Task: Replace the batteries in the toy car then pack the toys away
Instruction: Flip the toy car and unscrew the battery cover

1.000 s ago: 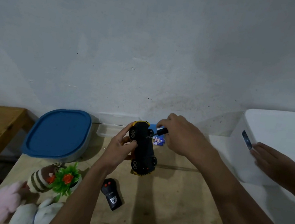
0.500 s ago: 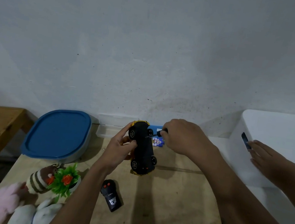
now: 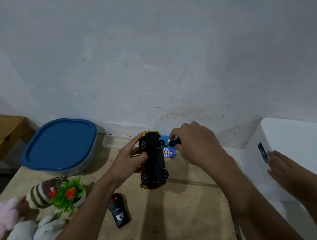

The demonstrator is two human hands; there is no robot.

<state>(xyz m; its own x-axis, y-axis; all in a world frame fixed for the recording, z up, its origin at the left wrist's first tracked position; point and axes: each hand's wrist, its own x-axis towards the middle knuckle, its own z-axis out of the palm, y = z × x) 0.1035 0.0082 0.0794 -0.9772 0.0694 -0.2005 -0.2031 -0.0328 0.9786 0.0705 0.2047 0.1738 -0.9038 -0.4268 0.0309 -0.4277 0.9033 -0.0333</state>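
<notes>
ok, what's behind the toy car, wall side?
A blue battery pack lies on the table behind the toy car, beside a clear tub. The car and the right hand with its screwdriver cover part of the pack; battery count can't be told.

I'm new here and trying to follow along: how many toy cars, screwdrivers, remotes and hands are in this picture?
Toy car: 1
Screwdriver: 1
Remote: 1
Hands: 3 (left hand, right hand, another person's hand)
Total: 6
</notes>
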